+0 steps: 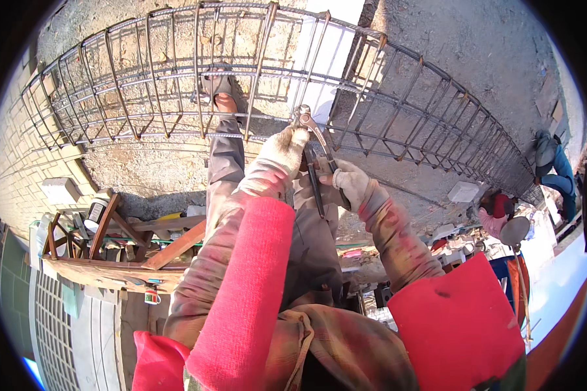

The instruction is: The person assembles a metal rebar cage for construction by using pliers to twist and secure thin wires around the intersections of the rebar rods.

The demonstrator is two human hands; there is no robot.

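Right grip (352,184) is clasping pliers (319,135); left grip (283,146) is curling beside their head, contents unclear. Steel cage (260,69) is appearing mostly assembled, near-edge work seemingly remaining.

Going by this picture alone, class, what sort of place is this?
Probably an outdoor building site: a long steel rebar cage stretches over bare, gravelly ground, with metal-headed pincers in use beside it.
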